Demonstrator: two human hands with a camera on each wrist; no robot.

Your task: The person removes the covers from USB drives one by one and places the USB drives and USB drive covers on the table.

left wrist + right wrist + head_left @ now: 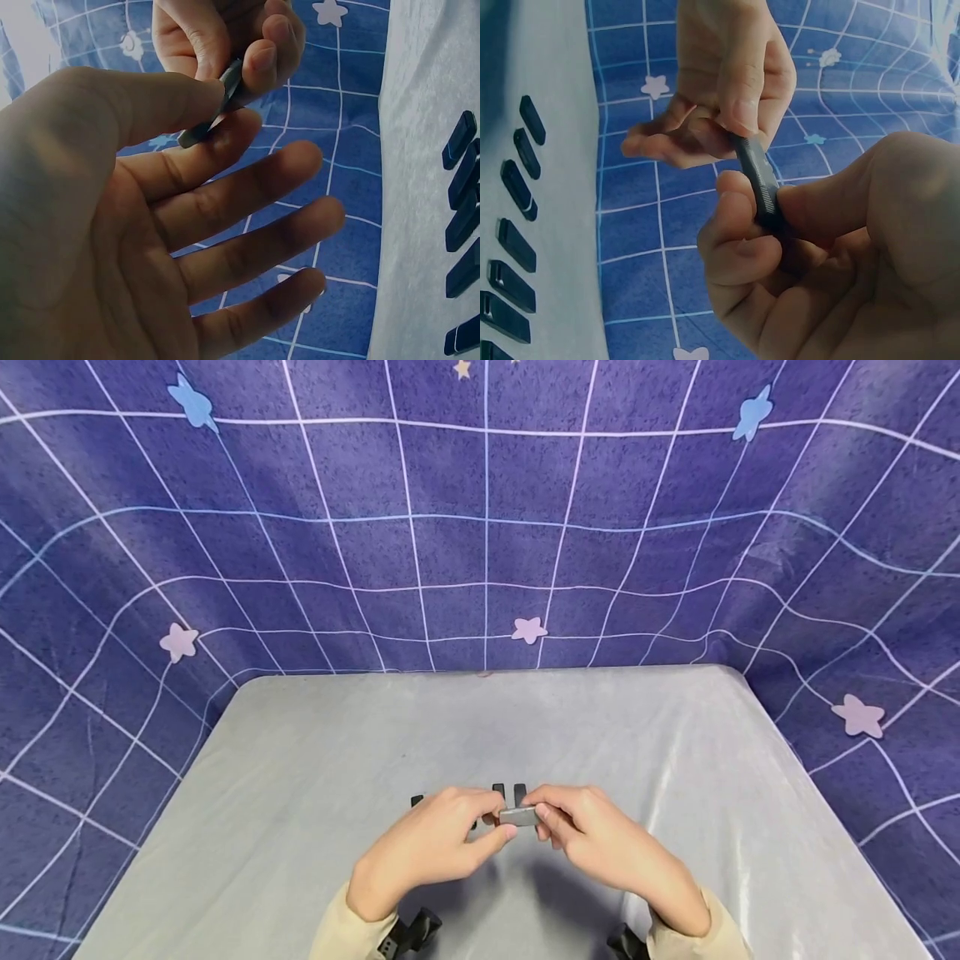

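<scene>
- So the bar [518, 817] is a small dark grey thing held up off the table [330, 735], bridging the gap between two bare hands. It's got a patch of fine ribbing near its right end.
- Left hand [442, 833]: grip is clamped on the bar's left end, thumb on one side and index finger on the other. The other three fingers are stretched out, off the bar.
- Right hand [603, 839]: grip is clamped too, thumb against curled fingers, with the bar's right end tucked in between.
- The bar sits right at the fingertips on the left, a bit deeper in on the right.
- Bunch of dark blocks [517, 244] lying on the table in a row, spaced apart; the right wrist view catches seven. From the head view the hands cover some of them.
- Pale sleeves [337, 935] on both arms, black gear [408, 935] at the wrists.
- Behind it all, a blue-purple cloth [450, 552] with pale grid lines and stars [529, 630].
</scene>
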